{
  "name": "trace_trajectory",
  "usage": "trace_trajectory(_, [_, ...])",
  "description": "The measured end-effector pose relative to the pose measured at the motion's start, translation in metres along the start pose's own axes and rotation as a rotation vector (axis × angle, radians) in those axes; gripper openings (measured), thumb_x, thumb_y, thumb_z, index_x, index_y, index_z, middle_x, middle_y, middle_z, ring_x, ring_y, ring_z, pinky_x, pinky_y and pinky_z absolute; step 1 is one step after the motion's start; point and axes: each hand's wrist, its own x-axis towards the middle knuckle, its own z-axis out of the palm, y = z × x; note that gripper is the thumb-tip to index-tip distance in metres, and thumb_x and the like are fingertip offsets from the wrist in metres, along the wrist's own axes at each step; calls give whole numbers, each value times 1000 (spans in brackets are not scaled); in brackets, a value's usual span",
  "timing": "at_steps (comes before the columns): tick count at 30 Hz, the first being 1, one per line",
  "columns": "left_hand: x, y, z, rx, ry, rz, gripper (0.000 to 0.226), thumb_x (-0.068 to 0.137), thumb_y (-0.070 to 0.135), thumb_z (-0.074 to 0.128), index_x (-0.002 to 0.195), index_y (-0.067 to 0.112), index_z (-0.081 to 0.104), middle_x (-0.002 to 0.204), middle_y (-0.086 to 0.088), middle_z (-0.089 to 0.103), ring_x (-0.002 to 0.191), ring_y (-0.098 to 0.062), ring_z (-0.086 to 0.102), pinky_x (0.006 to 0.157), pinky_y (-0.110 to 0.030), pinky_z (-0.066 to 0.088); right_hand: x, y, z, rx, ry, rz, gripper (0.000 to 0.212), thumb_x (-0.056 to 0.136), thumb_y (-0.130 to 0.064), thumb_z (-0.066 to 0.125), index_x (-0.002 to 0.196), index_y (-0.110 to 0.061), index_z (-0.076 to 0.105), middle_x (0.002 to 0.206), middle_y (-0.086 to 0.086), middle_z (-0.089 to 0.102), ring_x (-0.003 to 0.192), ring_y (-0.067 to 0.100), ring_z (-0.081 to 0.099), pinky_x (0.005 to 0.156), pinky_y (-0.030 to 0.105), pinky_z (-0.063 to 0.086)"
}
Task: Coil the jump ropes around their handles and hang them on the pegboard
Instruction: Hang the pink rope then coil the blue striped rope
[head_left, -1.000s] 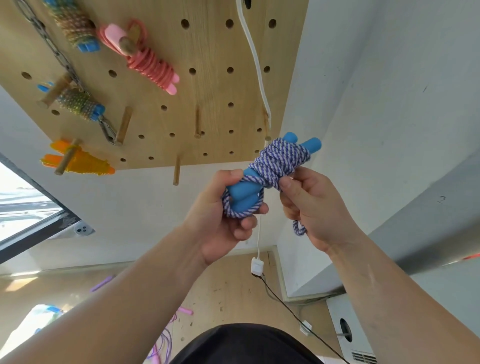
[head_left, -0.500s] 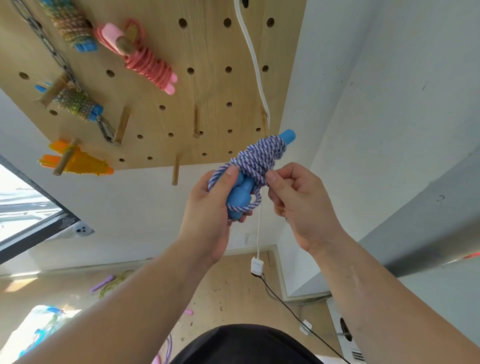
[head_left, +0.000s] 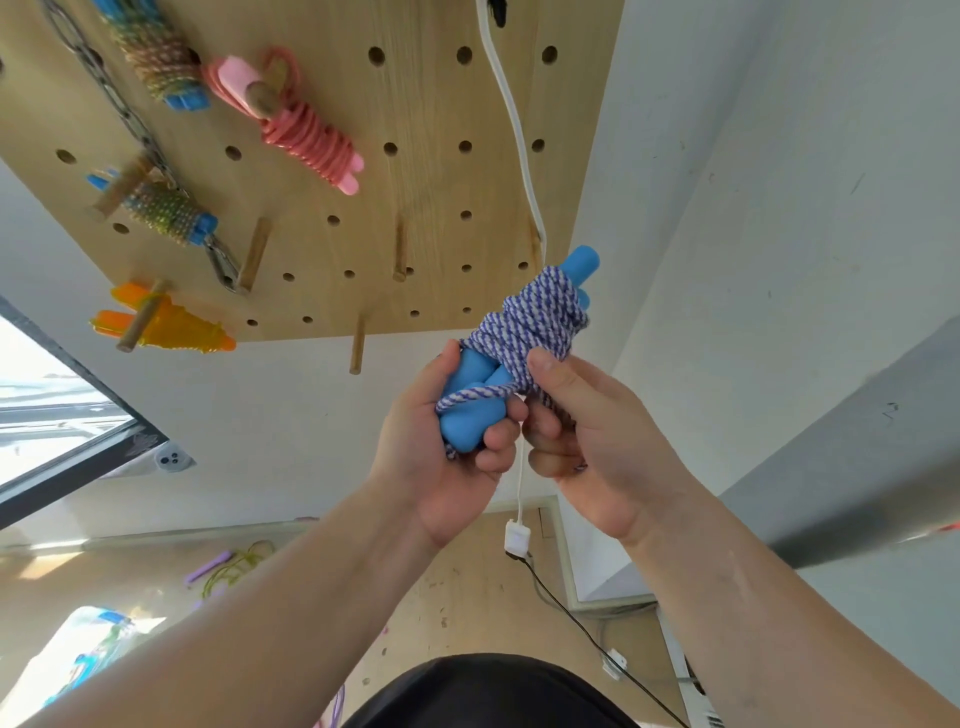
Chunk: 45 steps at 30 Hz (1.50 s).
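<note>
A jump rope with blue handles (head_left: 475, 402) and a purple-and-white cord (head_left: 530, 325) coiled around them is held up in front of the wooden pegboard (head_left: 395, 171). My left hand (head_left: 447, 441) grips the lower ends of the handles. My right hand (head_left: 582, 426) pinches the cord at the bottom of the coil, thumb on top. One loop of cord crosses the handles near my left fingers. Several coiled ropes hang on pegs: a pink one (head_left: 306, 135), an orange one (head_left: 166, 325) and two multicoloured ones with blue handles (head_left: 166, 210) (head_left: 156, 57).
Bare wooden pegs (head_left: 254, 254) (head_left: 399, 248) (head_left: 357, 345) stick out of the board's lower part. A white cable (head_left: 511, 119) hangs down the board's right side. A chain (head_left: 111, 88) runs across the left. A purple-handled rope (head_left: 228, 566) lies on the floor below.
Both hands have turned the bundle a little and shifted it right. My right thumb now presses higher on the coil, and a cord loop lies across the handles by my left fingers.
</note>
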Motion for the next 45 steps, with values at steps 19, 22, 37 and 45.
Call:
trace_trajectory(19, [13, 38, -26, 1353, -360, 946, 34, 75, 29, 86, 98, 8, 74, 94, 1, 76, 89, -12, 73, 78, -26, 58, -2, 8, -8, 138, -255, 508, 68, 100, -67, 34, 74, -13, 66, 46, -3, 37, 37, 5, 24, 37, 17, 17])
trace_trajectory(22, [16, 19, -27, 925, 129, 719, 33, 68, 37, 85, 90, 17, 70, 77, 5, 73, 72, -11, 71, 66, -27, 58, -6, 9, -1, -334, -40, 293, 64, 103, -59, 36, 69, -11, 59, 47, -1, 35, 42, 12, 22, 45, 23, 17])
trace_trajectory(37, [14, 11, -52, 727, 193, 354, 38, 85, 20, 79, 118, 9, 64, 96, -13, 71, 85, -23, 71, 74, -33, 58, 0, 7, -17, -355, 146, -132, 27, 101, -19, 57, 77, -13, 67, 79, 3, 70, 78, 11, 63, 73, 30, 51])
trace_trajectory(45, [13, -6, -50, 639, 111, 121, 54, 83, 33, 76, 125, 5, 56, 100, -20, 68, 80, -30, 68, 80, -54, 57, 10, 11, -17, -306, 50, -156, 32, 105, -17, 51, 75, -16, 63, 61, 1, 42, 60, 13, 40, 62, 27, 38])
